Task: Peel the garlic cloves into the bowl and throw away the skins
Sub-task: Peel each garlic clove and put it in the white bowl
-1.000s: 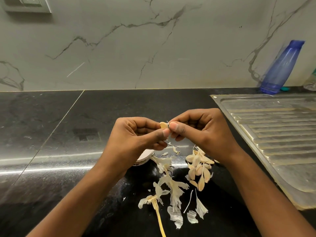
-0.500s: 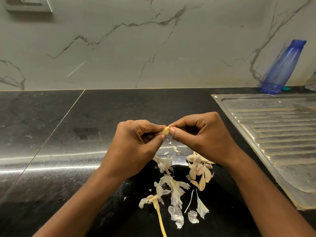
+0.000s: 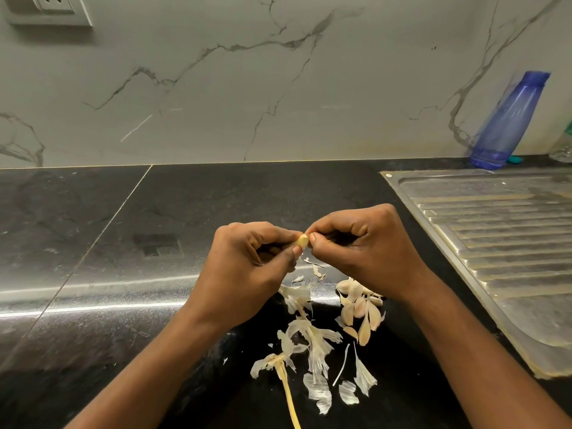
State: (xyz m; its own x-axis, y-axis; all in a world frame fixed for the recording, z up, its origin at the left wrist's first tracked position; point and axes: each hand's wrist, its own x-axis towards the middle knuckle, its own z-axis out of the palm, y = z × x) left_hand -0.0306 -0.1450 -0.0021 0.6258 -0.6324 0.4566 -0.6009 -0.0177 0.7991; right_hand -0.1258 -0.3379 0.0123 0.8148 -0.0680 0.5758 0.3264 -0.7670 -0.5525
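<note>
Here the left hand [image 3: 247, 267] pinches a garlic clove [image 3: 301, 242] while the right hand [image 3: 362, 246] nips its tip; too hard a tug could flick it onto the bench [image 3: 192, 212] below.

Two hands, the left hand [image 3: 247, 267] and the right hand [image 3: 365, 249], pinch one garlic clove [image 3: 301, 242]. Near them lie one dry stalk [image 3: 289, 397], perhaps seven unpeeled cloves [image 3: 359, 308], partly hidden by the right wrist, and a dozen-odd loose skins [image 3: 312, 339]. Far right: one blue bottle [image 3: 507, 119] and one steel drainboard [image 3: 501, 243]; far left, one wall socket [image 3: 49, 9].
</note>
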